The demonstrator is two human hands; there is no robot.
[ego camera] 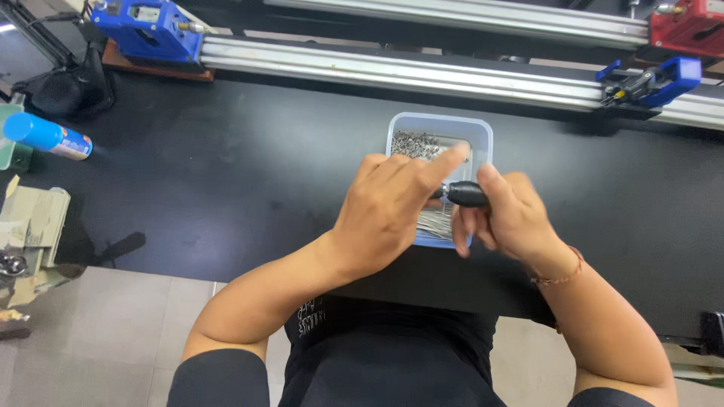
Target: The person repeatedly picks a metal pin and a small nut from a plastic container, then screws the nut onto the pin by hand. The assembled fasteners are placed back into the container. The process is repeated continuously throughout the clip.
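Note:
A clear plastic tub (478,134) with several small metal parts in it sits on the black bench. My right hand (513,218) is closed around a small black-handled tool (466,194) held over the tub. My left hand (388,211) hovers over the tub's near left side, its index finger stretched out toward the tool's tip and the other fingers curled. Whether it pinches a part is hidden. A thin red cord bracelet (562,277) circles my right wrist.
Aluminium rails (422,71) run across the back with a blue fixture (147,30) at left, a blue clamp (652,81) and red fixture (690,26) at right. A blue spray can (47,136) lies far left above cardboard pieces (30,218).

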